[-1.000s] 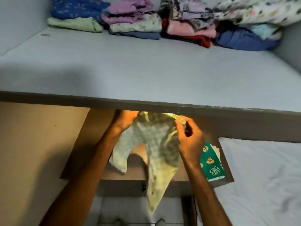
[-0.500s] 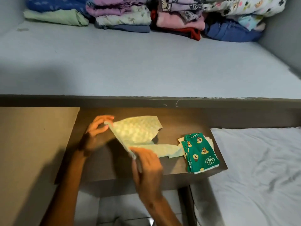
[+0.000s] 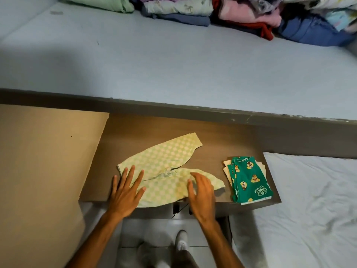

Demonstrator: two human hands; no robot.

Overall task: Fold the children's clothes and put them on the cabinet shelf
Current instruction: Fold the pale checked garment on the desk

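**Mia:** Where are the little pants?

**Sam:** The yellow-green checked pants (image 3: 164,171) lie flat on the brown table (image 3: 222,140), in the lower middle of the frame. The waist is at the left. The two legs open like a V. One leg points to the upper right. The other runs to the right along the front edge.

**Mia:** And the hands?

**Sam:** Both are open, with fingers spread. Neither one pinches anything. The left hand (image 3: 125,192) lies palm down on the waist end. The right hand (image 3: 201,192) is over the near leg, fingers a bit curled. I can't tell if it presses down.

**Mia:** Which hand is closer to the far leg?

**Sam:** Neither is very close. I think the legs need to go together first, one on top of the other.

**Mia:** Then where do they go?

**Sam:** Up on the grey shelf (image 3: 173,70), in the top of the frame, by the folded piles (image 3: 179,8). The green chipmunk clothes (image 3: 249,182) wait at the right, apart from the pants.
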